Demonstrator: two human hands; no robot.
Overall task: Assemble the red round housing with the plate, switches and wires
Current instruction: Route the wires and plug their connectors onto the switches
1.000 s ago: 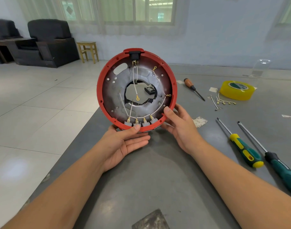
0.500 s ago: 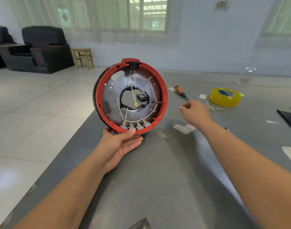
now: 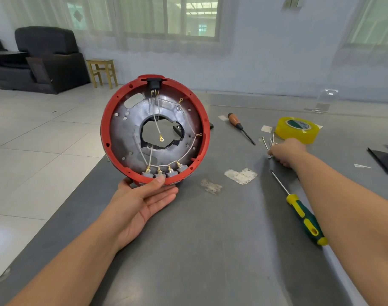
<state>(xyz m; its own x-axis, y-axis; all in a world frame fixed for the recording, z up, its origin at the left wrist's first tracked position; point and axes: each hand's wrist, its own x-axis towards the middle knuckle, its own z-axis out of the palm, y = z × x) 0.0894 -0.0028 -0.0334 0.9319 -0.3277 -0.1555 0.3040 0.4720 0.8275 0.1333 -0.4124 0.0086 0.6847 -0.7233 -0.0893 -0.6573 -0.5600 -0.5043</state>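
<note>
Near edge: bare grey table (image 3: 210, 250), smooth, scuffed. L hand (image 3: 142, 199) props the housing (image 3: 105, 131) upright on its rim at the table's 9 o'clock edge, palm up, fingers nearly straight under it, thumb pressing the red rim at its 6. Housing is a round red plastic ring w/ a dull metal plate (image 3: 124, 133) seated inside, big ragged centre hole; four grey switches (image 3: 164, 171) sit in a row at 6, thin white wires (image 3: 192, 129) w/ brass ring lugs loop round, one lug hanging loose in the hole, black socket (image 3: 153, 83) at 12. At 3 o'clock from it lies a green-yellow screwdriver (image 3: 303, 217), steel shaft pointing away. Past that, R hand (image 3: 285, 152) is curled down over small metal bits (image 3: 265, 143) on the table; looks like a pinch on one, but can't tell for sure. Step, I'd say: fetching a screw or terminal to fix the plate or loose lugs. Next calls for a clean pick of one tiny piece, then bringing it to a hole w/out letting the housing tip. Farther: wood-handled driver (image 3: 238, 124), glossy yellow tape roll (image 3: 297, 129).
</note>
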